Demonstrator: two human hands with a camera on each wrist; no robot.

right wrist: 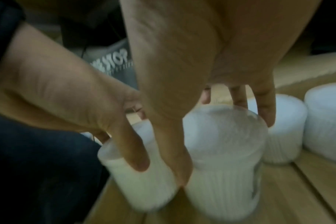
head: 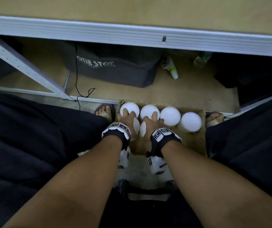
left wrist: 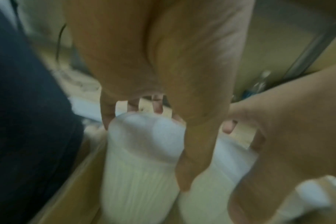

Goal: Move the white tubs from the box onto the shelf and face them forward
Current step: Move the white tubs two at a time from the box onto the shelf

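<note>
2 hands (head: 127, 118) on tubs (head: 170, 116), tight against box (head: 197, 142) wall.

The floor (head: 89, 105) carries an open cardboard box (head: 196, 142) between the person's two sandalled feet, set against the shelf's metal front rail. The lower shelf board (head: 189, 94) bears a dark grey bag (head: 115, 69) printed "ONE STOP", a white spray bottle (head: 170, 67) lying on its side, and a thin black cable (head: 78, 83) trailing over the rail.
</note>
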